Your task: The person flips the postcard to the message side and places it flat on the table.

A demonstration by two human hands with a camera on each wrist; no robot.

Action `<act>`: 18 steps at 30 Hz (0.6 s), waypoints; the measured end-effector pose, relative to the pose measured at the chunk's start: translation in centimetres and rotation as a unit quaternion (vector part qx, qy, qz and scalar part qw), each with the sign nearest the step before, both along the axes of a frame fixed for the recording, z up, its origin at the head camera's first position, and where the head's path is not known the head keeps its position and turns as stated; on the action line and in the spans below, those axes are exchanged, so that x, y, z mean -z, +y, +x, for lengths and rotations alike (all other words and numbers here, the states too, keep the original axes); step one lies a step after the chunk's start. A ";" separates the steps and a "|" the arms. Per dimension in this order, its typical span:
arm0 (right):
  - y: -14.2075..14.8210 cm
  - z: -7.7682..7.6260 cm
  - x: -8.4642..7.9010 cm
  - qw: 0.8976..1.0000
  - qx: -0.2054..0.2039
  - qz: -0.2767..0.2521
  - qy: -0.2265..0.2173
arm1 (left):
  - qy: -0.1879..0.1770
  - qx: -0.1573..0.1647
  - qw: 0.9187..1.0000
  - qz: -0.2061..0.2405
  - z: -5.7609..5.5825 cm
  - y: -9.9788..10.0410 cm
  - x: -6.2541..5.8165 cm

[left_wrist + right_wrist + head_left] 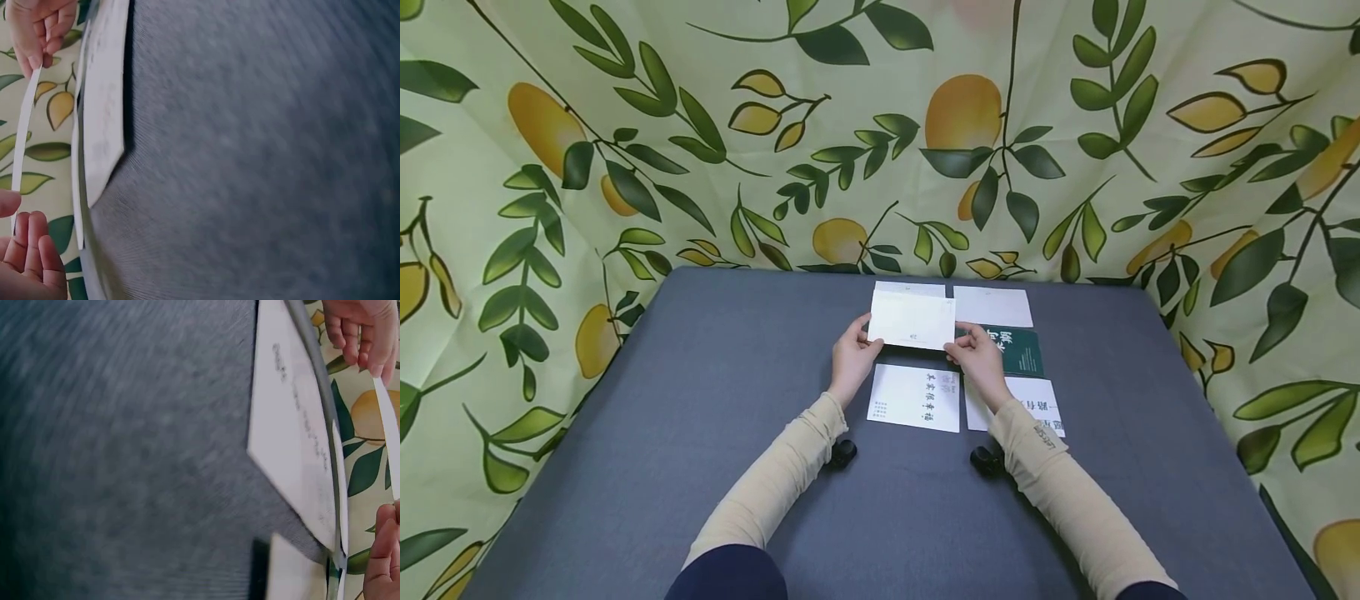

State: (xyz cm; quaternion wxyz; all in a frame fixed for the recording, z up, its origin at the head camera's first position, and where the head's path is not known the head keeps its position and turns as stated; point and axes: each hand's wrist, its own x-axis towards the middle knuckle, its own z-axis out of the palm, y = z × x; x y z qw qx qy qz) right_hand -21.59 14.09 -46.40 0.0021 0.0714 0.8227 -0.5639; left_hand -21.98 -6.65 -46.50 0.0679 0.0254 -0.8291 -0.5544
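Observation:
A white postcard (913,320) with faint print is held up over the cloth, raised at a tilt. My left hand (852,360) pinches its left edge between thumb and fingers, and my right hand (979,360) pinches the right edge. Seen nearly edge-on, the same postcard (25,131) is a thin strip between both hands in the left wrist view. Below it lies a white card (910,398) with dark characters. Another lettered card (1026,392) is partly covered by my right wrist, and a green card (1022,354) shows beyond that hand.
Two more white cards lie at the back, one (992,306) to the right and one (910,288) partly hidden behind the held postcard. The grey-blue cloth (715,400) covers the table. A leaf-and-fruit patterned curtain (880,192) hangs behind and beside it.

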 end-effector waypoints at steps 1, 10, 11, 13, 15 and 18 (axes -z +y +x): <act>0.0 -0.1 0.1 1.000 -0.005 0.015 -0.002 | 0.002 0.002 1.000 -0.008 0.0 -0.1 0.0; 0.0 -0.2 0.7 0.990 -0.045 0.129 -0.017 | -0.022 0.025 0.996 -0.083 0.2 -0.6 0.3; 0.0 -0.2 0.7 0.989 -0.048 0.138 -0.016 | -0.028 0.027 0.995 -0.090 0.2 -0.6 0.3; -0.1 -0.3 0.7 0.987 -0.054 0.149 -0.014 | -0.038 0.028 0.993 -0.106 0.2 -0.7 0.3; -0.1 -0.3 0.8 0.986 -0.060 0.156 -0.018 | -0.046 0.027 0.991 -0.125 0.3 -0.7 0.4; -0.1 -0.4 0.9 0.985 -0.067 0.159 -0.033 | -0.051 0.026 0.987 -0.150 0.3 -0.8 0.5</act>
